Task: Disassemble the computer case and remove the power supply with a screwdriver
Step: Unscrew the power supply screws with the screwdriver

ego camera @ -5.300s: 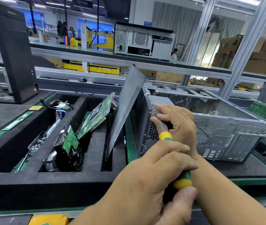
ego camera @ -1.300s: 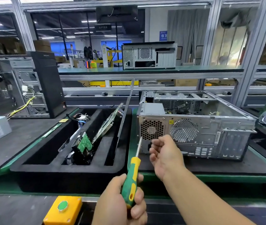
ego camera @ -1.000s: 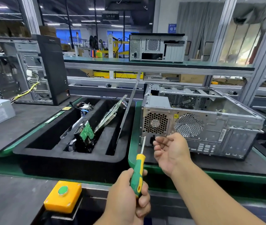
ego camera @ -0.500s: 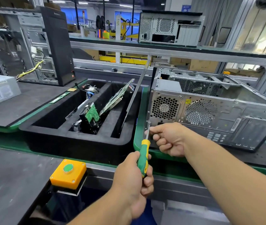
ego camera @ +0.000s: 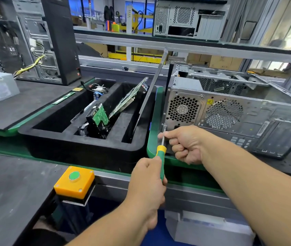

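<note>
Head view: screwdriver (ego camera: pixel 160 159) between both hands.

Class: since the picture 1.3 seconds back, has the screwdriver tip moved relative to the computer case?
Yes. The screwdriver tip went from short of the case to its lower-left rear corner.

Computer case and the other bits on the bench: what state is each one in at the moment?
Computer case: side panel off, interior exposed.
Power supply: mounted in the case's rear corner.
Screwdriver: tip at a screw on the case's rear edge.
Left hand: grips the handle.
Right hand: pinches the shaft, steadying it.
Black tray: holds removed boards and parts.
Side panel: leaning upright in the tray.
</note>
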The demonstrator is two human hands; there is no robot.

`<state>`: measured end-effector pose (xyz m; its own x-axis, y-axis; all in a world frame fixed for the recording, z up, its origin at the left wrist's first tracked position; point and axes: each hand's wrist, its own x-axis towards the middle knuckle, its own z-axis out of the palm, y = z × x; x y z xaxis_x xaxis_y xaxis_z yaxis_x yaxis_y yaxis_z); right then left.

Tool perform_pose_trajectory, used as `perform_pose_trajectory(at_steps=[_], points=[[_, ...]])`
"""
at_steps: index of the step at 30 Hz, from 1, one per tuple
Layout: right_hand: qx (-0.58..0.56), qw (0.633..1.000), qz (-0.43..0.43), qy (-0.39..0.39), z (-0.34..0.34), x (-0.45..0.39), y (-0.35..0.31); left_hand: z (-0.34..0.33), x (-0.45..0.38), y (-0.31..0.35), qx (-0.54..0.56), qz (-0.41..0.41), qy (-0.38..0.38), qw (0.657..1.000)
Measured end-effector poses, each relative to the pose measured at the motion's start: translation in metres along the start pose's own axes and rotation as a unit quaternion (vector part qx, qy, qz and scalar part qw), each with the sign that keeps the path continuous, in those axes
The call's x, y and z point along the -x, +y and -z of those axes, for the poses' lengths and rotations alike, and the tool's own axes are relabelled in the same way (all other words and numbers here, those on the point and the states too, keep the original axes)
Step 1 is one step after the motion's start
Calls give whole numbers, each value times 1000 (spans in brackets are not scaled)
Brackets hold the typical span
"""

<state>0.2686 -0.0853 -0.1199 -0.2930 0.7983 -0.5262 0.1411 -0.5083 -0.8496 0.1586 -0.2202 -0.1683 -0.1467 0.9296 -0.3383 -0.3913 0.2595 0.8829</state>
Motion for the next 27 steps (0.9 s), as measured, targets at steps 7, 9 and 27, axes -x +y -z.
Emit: perform_pose_trajectory(at_steps=[7,9,27], points=[[17,999,-24,-24,-2,4,-2,0,2,17,195,170,-58,964],[18,999,-28,-30,-3,4,-3,2,4,22,318,241,-108,911],[16,1000,-23,2,-8,1,-1,-14,7,36,266,238,-70,931]])
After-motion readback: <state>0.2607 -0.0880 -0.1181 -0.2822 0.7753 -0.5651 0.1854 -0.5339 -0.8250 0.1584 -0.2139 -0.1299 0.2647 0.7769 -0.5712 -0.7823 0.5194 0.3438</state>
